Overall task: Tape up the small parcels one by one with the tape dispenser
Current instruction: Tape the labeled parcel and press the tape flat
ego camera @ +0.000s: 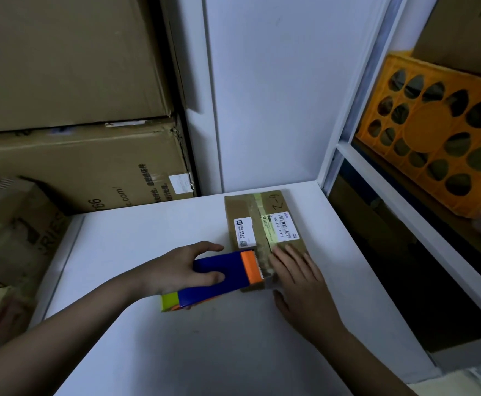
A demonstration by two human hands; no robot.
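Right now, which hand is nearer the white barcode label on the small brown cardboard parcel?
Right. The right hand lies flat on the small brown cardboard parcel, just below the white barcode label. The left hand holds the blue and orange tape dispenser farther left.

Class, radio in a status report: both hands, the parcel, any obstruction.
Left hand grips dispenser at parcel near edge. Right hand flat on parcel. No obstruction seen.

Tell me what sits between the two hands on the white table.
In the head view, the tape dispenser, gripped by the left hand, has its orange end on the near edge of the parcel. The right hand presses flat on that parcel beside it.
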